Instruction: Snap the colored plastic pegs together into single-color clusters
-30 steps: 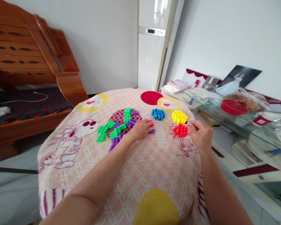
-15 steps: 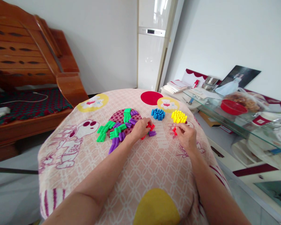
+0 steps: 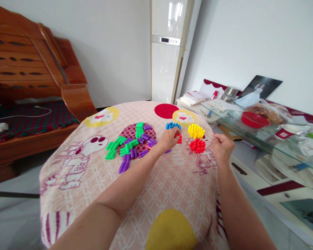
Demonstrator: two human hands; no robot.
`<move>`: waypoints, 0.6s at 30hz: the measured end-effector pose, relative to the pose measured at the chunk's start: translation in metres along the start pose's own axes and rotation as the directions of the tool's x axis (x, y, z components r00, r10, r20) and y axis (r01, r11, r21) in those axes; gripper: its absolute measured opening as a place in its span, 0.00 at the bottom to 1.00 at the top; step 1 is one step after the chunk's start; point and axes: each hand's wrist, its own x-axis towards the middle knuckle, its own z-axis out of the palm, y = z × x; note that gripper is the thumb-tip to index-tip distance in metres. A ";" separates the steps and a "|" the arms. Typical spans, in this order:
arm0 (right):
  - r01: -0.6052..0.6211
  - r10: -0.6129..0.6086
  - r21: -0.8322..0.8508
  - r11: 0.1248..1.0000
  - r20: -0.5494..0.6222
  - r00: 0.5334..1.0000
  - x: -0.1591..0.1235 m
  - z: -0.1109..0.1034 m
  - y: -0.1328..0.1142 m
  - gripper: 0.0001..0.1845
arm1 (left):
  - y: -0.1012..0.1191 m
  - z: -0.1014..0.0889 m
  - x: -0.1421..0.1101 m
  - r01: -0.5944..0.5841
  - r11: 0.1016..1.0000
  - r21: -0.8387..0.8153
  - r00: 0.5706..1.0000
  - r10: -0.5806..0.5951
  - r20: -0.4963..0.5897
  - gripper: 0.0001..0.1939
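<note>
My left hand (image 3: pixel 169 141) is curled over small red plastic pieces (image 3: pixel 179 139), just in front of the upright blue pieces (image 3: pixel 173 125), and its fingertips partly hide the red ones. Right of the red cluster (image 3: pixel 197 146), my right hand (image 3: pixel 223 147) is closed in a pinch; whatever it may hold is too small to make out. Yellow pieces (image 3: pixel 196 131) stand bunched behind the red cluster. Green pieces (image 3: pixel 114 147) and purple pieces (image 3: pixel 124 164) lie on their sides in small groups to the left, some partly behind my left forearm.
A patterned cloth (image 3: pixel 135 208) covers the round table. At the right stands a glass shelf (image 3: pixel 250 146) with a red bowl (image 3: pixel 255 119), papers (image 3: pixel 194 98) and a photo (image 3: pixel 262 91). A wooden bench (image 3: pixel 26 69) is at the left, and a tall white appliance (image 3: pixel 165 69) stands behind.
My left hand has moved right, to the front of the blue pieces. My right hand went in to the red cluster, covering it, then drew back to the right. The view shifted slightly.
</note>
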 end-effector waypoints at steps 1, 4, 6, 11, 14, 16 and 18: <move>0.018 -0.018 -0.033 0.999 0.011 1.000 0.001 0.001 0.002 0.17 | 0.006 0.005 0.009 -0.003 0.999 0.032 1.000 0.002 0.027 0.13; 0.030 -0.004 -0.204 0.979 0.127 0.992 0.002 0.001 0.002 0.18 | 0.020 0.021 0.034 -0.006 0.992 0.124 0.994 -0.008 0.108 0.12; 0.014 0.063 -0.335 0.942 0.218 0.974 0.003 -0.001 -0.002 0.19 | 0.026 0.032 0.047 -0.019 0.985 0.173 0.987 -0.009 0.161 0.13; 0.027 0.134 -0.470 0.882 0.306 0.942 0.004 -0.004 -0.010 0.20 | 0.028 0.055 0.063 -0.124 0.979 0.163 0.959 0.077 0.272 0.14; 0.002 0.131 -0.401 0.916 0.304 0.944 0.004 -0.001 -0.005 0.20 | 0.027 0.062 0.065 -0.172 0.975 0.139 0.948 0.125 0.291 0.16; -0.037 0.140 -0.313 0.949 0.314 0.939 0.005 0.002 0.001 0.20 | 0.025 0.065 0.064 -0.158 0.977 0.143 0.952 0.112 0.285 0.19; -0.095 0.174 -0.237 0.967 0.337 0.925 0.006 0.007 0.007 0.19 | 0.022 0.067 0.062 -0.129 0.982 0.137 0.953 0.085 0.292 0.20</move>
